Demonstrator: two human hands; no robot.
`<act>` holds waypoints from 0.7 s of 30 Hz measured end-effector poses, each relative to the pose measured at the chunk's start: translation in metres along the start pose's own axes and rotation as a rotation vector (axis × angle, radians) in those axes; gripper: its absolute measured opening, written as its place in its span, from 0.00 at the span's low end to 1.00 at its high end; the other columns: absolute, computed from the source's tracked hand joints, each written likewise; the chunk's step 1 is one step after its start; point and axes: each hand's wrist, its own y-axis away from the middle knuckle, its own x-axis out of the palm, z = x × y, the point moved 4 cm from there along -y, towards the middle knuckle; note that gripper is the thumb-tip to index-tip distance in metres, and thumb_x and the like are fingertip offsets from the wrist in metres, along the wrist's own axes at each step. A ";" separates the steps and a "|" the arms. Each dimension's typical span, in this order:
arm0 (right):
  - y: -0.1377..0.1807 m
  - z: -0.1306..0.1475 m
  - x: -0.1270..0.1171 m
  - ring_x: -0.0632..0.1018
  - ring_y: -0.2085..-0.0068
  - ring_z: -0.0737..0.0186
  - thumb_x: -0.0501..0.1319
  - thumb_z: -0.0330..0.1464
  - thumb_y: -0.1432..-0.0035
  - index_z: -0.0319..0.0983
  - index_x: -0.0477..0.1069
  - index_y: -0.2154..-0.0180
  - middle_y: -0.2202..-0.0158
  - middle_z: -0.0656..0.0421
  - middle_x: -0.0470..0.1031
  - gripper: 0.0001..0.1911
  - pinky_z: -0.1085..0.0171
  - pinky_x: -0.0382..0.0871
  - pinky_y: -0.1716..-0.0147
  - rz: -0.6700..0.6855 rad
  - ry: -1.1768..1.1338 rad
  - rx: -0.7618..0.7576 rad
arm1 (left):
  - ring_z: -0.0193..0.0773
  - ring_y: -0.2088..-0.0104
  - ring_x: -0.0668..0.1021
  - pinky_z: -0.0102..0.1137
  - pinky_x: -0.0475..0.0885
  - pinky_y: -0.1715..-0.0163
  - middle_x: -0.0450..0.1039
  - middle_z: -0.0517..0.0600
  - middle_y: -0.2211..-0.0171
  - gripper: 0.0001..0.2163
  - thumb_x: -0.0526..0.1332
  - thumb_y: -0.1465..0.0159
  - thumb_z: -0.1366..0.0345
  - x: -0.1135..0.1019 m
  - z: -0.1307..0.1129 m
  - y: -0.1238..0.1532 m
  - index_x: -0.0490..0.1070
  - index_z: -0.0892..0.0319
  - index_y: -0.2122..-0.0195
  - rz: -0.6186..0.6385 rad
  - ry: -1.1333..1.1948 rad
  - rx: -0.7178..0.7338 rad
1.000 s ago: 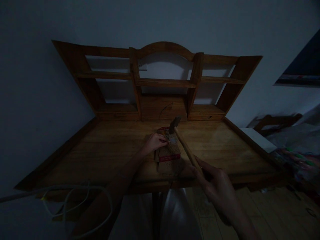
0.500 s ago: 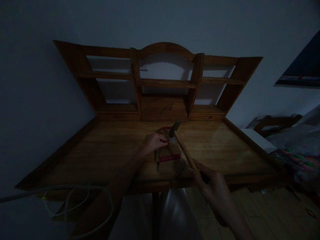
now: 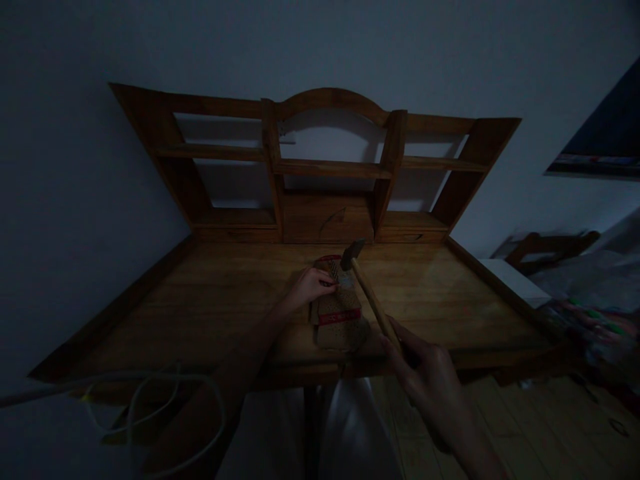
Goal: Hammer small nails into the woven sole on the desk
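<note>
My right hand [image 3: 424, 363] is wrapped round the wooden handle of a hammer [image 3: 371, 293]. The hammer's dark metal head is tilted just above a brown cardboard piece [image 3: 340, 333] with red bands, which lies near the front of the desk. Over the left side of the cardboard, my left hand [image 3: 314, 285] has its fingertips pinched together. Whatever sits between those fingertips is too small and dark to make out. A pale greyish patch [image 3: 345, 280] shows on the cardboard beside the fingertips, under the hammer head.
The wooden desk [image 3: 225, 287] carries a shelf unit [image 3: 330, 170] along its back edge, against the wall. A pale cable [image 3: 175, 379] loops at the lower left. To the right stand a white surface [image 3: 515, 280] and a wooden chair back [image 3: 535, 247] near plastic-wrapped items.
The hammer head has risen slightly and shifted a little right, away from the left fingertips. My left hand keeps its pinch in nearly the same place.
</note>
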 end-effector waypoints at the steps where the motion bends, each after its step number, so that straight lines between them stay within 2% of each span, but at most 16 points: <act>1: 0.000 0.000 -0.001 0.83 0.68 0.50 0.55 0.43 0.36 0.38 0.71 0.44 0.70 0.52 0.82 0.25 0.59 0.76 0.68 0.002 -0.002 -0.002 | 0.35 0.70 0.78 0.25 0.67 0.71 0.79 0.49 0.69 0.07 0.63 0.41 0.64 0.000 0.000 0.000 0.82 0.58 0.67 0.004 0.007 0.006; 7: 0.000 -0.005 0.010 0.83 0.67 0.49 0.54 0.42 0.37 0.38 0.73 0.45 0.66 0.52 0.83 0.24 0.60 0.75 0.69 0.054 -0.021 -0.012 | 0.34 0.71 0.77 0.25 0.65 0.72 0.78 0.48 0.71 0.07 0.63 0.41 0.64 0.003 0.002 0.000 0.81 0.60 0.69 -0.016 0.022 0.022; 11: 0.001 -0.004 0.008 0.83 0.63 0.48 0.54 0.42 0.36 0.38 0.71 0.44 0.62 0.50 0.82 0.24 0.58 0.75 0.65 0.045 -0.005 0.009 | 0.33 0.71 0.77 0.24 0.65 0.72 0.77 0.48 0.71 0.07 0.64 0.41 0.64 0.004 0.003 0.000 0.81 0.60 0.69 -0.020 0.053 0.042; 16: 0.001 0.003 -0.002 0.83 0.64 0.49 0.54 0.43 0.36 0.37 0.70 0.43 0.64 0.50 0.83 0.25 0.57 0.76 0.63 0.032 -0.003 0.010 | 0.33 0.72 0.76 0.24 0.65 0.74 0.77 0.49 0.72 0.08 0.64 0.41 0.63 0.003 0.001 -0.001 0.81 0.61 0.69 0.016 0.091 0.019; 19: 0.001 0.003 0.002 0.83 0.63 0.49 0.54 0.42 0.36 0.38 0.72 0.44 0.62 0.50 0.82 0.24 0.59 0.76 0.65 0.012 -0.003 -0.011 | 0.33 0.72 0.76 0.24 0.65 0.73 0.78 0.49 0.71 0.08 0.64 0.41 0.63 0.002 0.000 -0.001 0.81 0.61 0.69 0.014 0.090 0.026; 21: 0.001 0.000 0.009 0.83 0.66 0.50 0.55 0.41 0.36 0.38 0.73 0.46 0.65 0.51 0.83 0.23 0.60 0.76 0.68 0.020 0.000 -0.017 | 0.33 0.72 0.76 0.25 0.65 0.72 0.77 0.49 0.72 0.08 0.64 0.41 0.63 0.002 0.000 -0.001 0.81 0.61 0.70 0.000 0.065 0.021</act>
